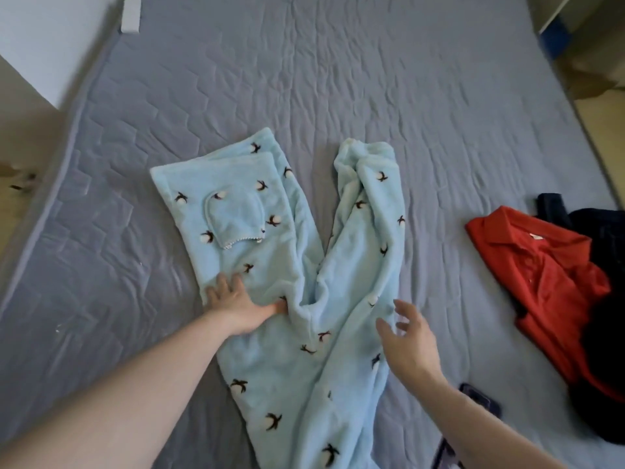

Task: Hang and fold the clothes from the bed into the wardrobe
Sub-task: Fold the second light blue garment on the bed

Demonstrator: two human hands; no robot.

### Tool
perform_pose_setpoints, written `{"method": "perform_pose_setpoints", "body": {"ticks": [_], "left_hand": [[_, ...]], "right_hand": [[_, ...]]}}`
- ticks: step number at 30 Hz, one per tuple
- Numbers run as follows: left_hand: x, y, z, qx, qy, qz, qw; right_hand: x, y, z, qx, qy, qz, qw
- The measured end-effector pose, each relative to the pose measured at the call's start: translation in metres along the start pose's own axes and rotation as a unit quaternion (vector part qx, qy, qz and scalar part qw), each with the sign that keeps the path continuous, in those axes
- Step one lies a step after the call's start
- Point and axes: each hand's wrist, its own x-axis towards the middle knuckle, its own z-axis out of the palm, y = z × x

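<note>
While my left hand (pixel 236 306) presses flat, fingers spread, on the pale blue fleece (pixel 291 272) at mid-bed (pixel 338 79), my right hand (pixel 411 336) hovers just above its right fold, fingers loosely open, holding nothing. At three o'clock lie a red shirt (pixel 544 275) and dark clothes (pixel 605 319).

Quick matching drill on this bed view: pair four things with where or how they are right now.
1 left hand
2 right hand
3 red polo shirt
4 white box

A far left corner of the bed
B pressing flat on the blue fleece garment
C on the bed's right side, beside dark clothes
D open over the fleece's right edge

Pairs: 1-B, 2-D, 3-C, 4-A
</note>
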Motion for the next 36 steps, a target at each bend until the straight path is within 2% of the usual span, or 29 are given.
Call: {"method": "perform_pose_setpoints", "body": {"ticks": [4,9,16,20,25,28,31,34,36], "left_hand": [[0.022,0.013,0.023,-0.028,-0.044,-0.055,0.997],[0.041,0.027,0.049,-0.002,-0.035,-0.103,0.994],[0.055,0.048,0.054,-0.028,-0.034,-0.166,0.985],[0.058,0.049,0.051,-0.04,-0.036,-0.176,0.983],[0.062,0.051,0.05,-0.053,-0.051,-0.185,0.98],[0.064,0.051,0.05,-0.073,-0.065,-0.193,0.976],[0.063,0.048,0.051,-0.078,-0.068,-0.179,0.978],[0.06,0.04,0.051,-0.083,-0.061,-0.146,0.984],[0.057,0.03,0.054,-0.076,-0.028,-0.105,0.991]], "right_hand": [[0.069,-0.039,-0.015,0.024,0.034,-0.011,0.999],[0.144,-0.086,-0.013,0.056,0.067,0.003,0.996],[0.212,-0.109,-0.007,0.088,0.057,0.047,0.993],[0.216,-0.118,-0.005,0.144,0.021,0.099,0.984],[0.198,-0.127,-0.013,0.176,-0.083,0.111,0.975],[0.179,-0.125,-0.018,0.166,-0.082,0.044,0.982],[0.151,-0.116,-0.02,0.129,-0.035,-0.063,0.989],[0.12,-0.102,-0.017,0.092,0.038,-0.183,0.978],[0.098,-0.093,-0.015,0.066,0.066,-0.263,0.96]]}}
